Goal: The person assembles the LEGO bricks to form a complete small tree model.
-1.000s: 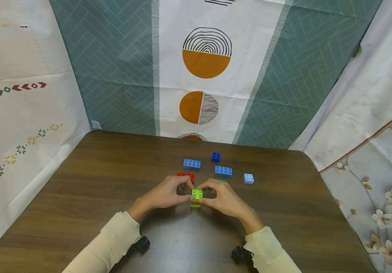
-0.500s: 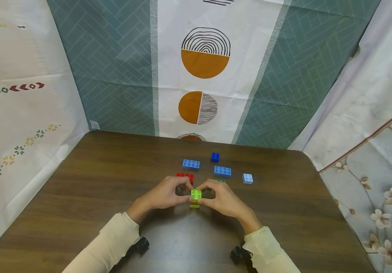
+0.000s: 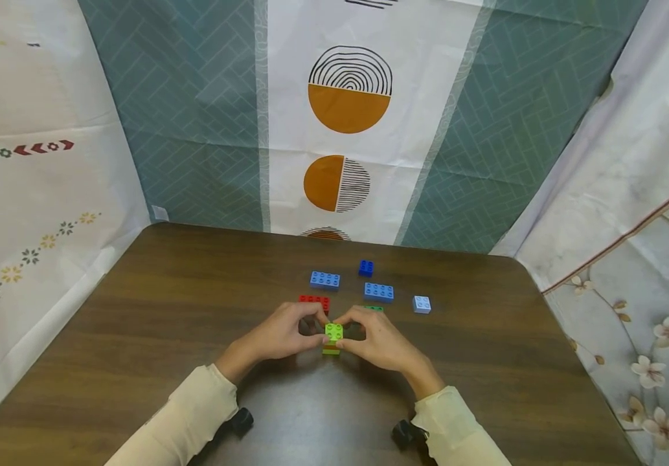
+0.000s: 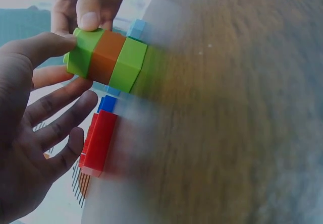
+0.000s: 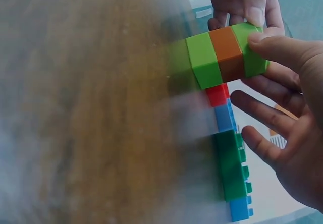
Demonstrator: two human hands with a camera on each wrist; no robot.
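A short stack of toy building bricks stands upright on the wooden table, in front of the person. Its top lime green brick [image 3: 334,332] shows studs; under it come an orange-brown brick [image 4: 107,56] and a lower lime green brick [image 5: 204,61]. The left hand [image 3: 285,331] pinches the top brick from the left with thumb and index finger. From the right, the right hand [image 3: 379,338] pinches that same brick. In both wrist views the other fingers are spread off the stack. The three bricks sit flush against each other.
Beyond the hands lie a red brick [image 3: 315,301], a partly hidden green brick [image 5: 231,164], two blue long bricks [image 3: 325,279] [image 3: 379,292], a dark blue square brick [image 3: 366,268] and a pale blue square brick [image 3: 421,304]. Patterned cloths [image 3: 212,116] hang around the table [image 3: 194,272].
The head view shifts very slightly. Both hands keep their pinch on the top lime green brick, and the stack stays in place.
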